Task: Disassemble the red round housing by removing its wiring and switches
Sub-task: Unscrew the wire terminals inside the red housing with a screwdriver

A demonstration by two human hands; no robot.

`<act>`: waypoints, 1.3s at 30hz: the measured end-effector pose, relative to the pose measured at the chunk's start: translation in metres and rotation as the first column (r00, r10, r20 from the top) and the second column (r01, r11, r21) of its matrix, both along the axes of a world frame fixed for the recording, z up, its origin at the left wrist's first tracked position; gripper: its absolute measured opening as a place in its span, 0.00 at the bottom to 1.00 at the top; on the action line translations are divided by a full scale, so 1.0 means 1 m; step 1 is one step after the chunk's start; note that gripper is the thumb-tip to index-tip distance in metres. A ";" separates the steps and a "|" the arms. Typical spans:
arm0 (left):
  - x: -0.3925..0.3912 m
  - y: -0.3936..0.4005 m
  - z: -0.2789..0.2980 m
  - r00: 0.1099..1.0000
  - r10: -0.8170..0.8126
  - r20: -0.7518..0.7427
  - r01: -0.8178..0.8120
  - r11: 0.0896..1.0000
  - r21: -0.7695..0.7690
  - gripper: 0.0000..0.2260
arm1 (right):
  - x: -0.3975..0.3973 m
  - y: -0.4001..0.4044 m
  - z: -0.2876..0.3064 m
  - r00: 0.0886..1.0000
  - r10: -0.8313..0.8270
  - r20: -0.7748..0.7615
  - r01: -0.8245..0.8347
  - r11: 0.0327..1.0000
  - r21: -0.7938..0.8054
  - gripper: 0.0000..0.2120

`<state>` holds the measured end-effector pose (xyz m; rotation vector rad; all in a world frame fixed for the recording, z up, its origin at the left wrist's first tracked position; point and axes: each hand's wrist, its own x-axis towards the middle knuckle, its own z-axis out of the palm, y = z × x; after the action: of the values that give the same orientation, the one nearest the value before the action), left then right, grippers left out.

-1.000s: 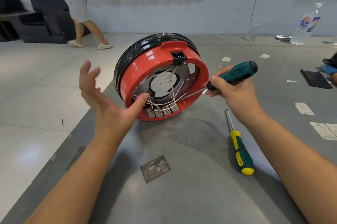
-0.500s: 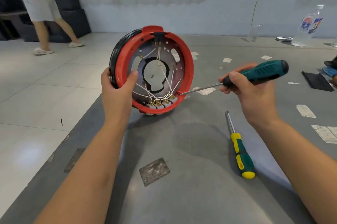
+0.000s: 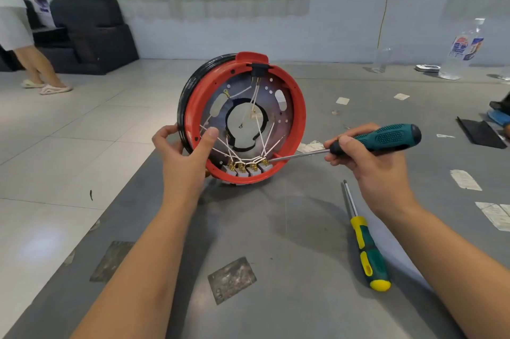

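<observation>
The red round housing [image 3: 299,117] stands on its edge on the grey table, its open side facing me. White wires [image 3: 259,131] run across its metal plate down to a row of grey switches [image 3: 247,168] with brass terminals at the bottom rim. My left hand [image 3: 183,156] grips the housing's left rim, thumb inside. My right hand [image 3: 367,162] holds a green-handled screwdriver [image 3: 386,137]; its tip lies beside the rightmost switch.
A second screwdriver [image 3: 365,242] with a yellow and green handle lies on the grey table [image 3: 276,297] to the right. Paper scraps [image 3: 466,179] and a black pad [image 3: 480,133] lie further right. A plastic bottle [image 3: 461,51] stands at the back. A person [image 3: 16,29] walks at the far left.
My left hand went from open in the air to gripping the housing's left rim. The housing turned so that its black socket sits at the top. The screwdriver tip stays by the switches.
</observation>
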<state>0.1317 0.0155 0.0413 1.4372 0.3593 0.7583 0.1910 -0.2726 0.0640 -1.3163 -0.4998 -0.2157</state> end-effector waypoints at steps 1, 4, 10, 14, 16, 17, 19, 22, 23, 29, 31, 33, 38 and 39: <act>0.002 -0.002 0.000 1.000 0.016 0.000 -0.016 1.000 -0.012 0.35 | 0.000 0.000 0.000 1.000 0.001 -0.012 -0.001 1.000 0.007 0.03; 0.004 -0.007 -0.004 0.999 0.041 -0.004 -0.041 0.999 0.032 0.35 | -0.002 0.002 0.001 0.999 -0.002 -0.043 0.003 1.000 0.018 0.01; 0.000 -0.007 -0.020 0.984 -0.148 -0.098 0.162 0.975 0.151 0.49 | -0.004 0.006 0.004 0.998 -0.035 -0.048 0.036 0.999 0.018 0.02; 0.000 -0.008 -0.020 0.989 -0.084 -0.124 0.094 0.993 0.074 0.32 | -0.004 0.005 0.004 0.998 -0.039 -0.048 0.040 0.999 0.018 0.02; 0.002 -0.008 -0.021 0.993 -0.083 -0.087 0.078 0.995 -0.056 0.30 | -0.004 0.003 0.007 0.998 -0.050 -0.029 0.051 0.998 0.048 0.02; 0.004 -0.008 -0.021 0.994 -0.084 -0.075 0.075 0.990 -0.119 0.29 | -0.005 0.003 0.009 0.999 -0.048 -0.017 0.049 0.996 0.070 0.02; 0.006 -0.007 -0.021 0.995 -0.079 -0.062 0.066 0.979 -0.192 0.25 | -0.005 0.002 0.012 1.000 -0.029 -0.002 0.029 0.995 0.095 0.02; 0.008 -0.005 -0.022 0.994 -0.068 -0.080 0.048 0.972 -0.231 0.27 | -0.005 0.002 0.008 1.000 -0.013 0.025 0.012 0.998 0.063 0.03; 0.008 -0.004 -0.022 0.994 -0.068 -0.086 0.046 0.970 -0.237 0.28 | -0.005 0.002 0.006 0.999 -0.014 0.029 0.013 0.999 0.049 0.03; 0.009 -0.002 -0.023 0.994 -0.073 -0.082 0.050 0.966 -0.255 0.30 | -0.006 0.002 0.009 0.999 -0.019 0.036 0.017 0.998 0.060 0.03; 0.009 -0.002 -0.023 0.993 -0.070 -0.090 0.044 0.965 -0.259 0.32 | -0.007 0.002 0.009 0.999 -0.012 0.040 0.010 0.998 0.063 0.03; 0.010 -0.002 -0.023 0.994 -0.065 -0.087 0.040 0.965 -0.258 0.31 | -0.008 0.002 0.011 0.999 -0.002 0.043 0.000 0.998 0.062 0.02; 0.011 -0.001 -0.026 0.995 -0.059 -0.083 0.036 0.967 -0.253 0.27 | -0.011 0.002 0.016 0.999 0.002 0.040 -0.005 0.997 0.077 0.03; 0.011 -0.001 -0.027 0.995 -0.056 -0.083 0.034 0.967 -0.251 0.26 | -0.011 0.001 0.016 0.999 0.004 0.042 -0.008 0.997 0.079 0.04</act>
<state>0.1426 0.0145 0.0147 1.2393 0.4731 0.5898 0.1805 -0.2713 0.0802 -1.2347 -0.5253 -0.2560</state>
